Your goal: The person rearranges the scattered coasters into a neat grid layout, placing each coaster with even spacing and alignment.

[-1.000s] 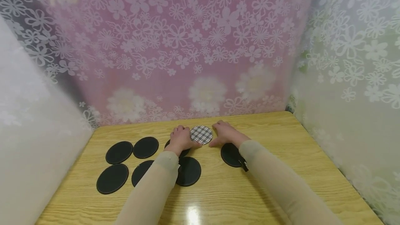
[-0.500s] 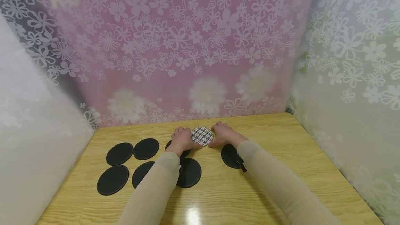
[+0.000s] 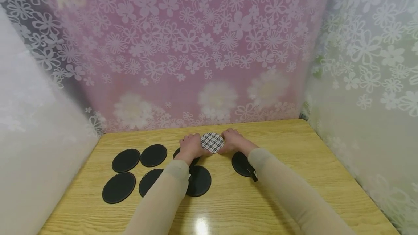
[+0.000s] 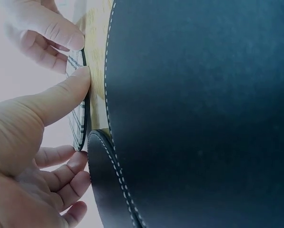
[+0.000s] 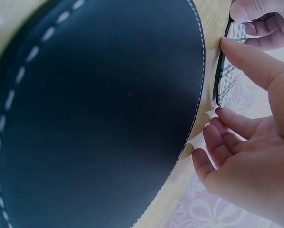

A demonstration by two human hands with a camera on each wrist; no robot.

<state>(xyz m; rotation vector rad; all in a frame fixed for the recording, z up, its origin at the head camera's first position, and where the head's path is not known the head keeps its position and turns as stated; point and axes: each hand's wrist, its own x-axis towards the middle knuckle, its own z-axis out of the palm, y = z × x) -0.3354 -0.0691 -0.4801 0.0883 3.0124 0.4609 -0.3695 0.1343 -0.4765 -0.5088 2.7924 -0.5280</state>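
Observation:
A round coaster with a black-and-white plaid face [image 3: 212,142] is between my two hands near the back of the table. My left hand [image 3: 192,147] grips its left side; in the left wrist view the thumb is on the dark rim [image 4: 86,107] and a forefinger is at the far end. Opposite, my right hand [image 3: 236,141] holds the right side between thumb and forefinger, clearer in the right wrist view. Whether the coaster touches the table I cannot tell. A black stitched coaster [image 3: 195,161] is partly hidden under my left hand, and another [image 3: 241,164] is by my right wrist.
Several black coasters lie in two rows at the left, among them a back-left one [image 3: 125,160] and a front-right one [image 3: 200,181]. The wooden table [image 3: 310,159] is enclosed by flowered curtains at the back [image 3: 209,46] and sides.
My right hand has moved in slightly to the left, from apart from the plaid coaster to its edge. The left hand has kept its hold; the coasters look unmoved.

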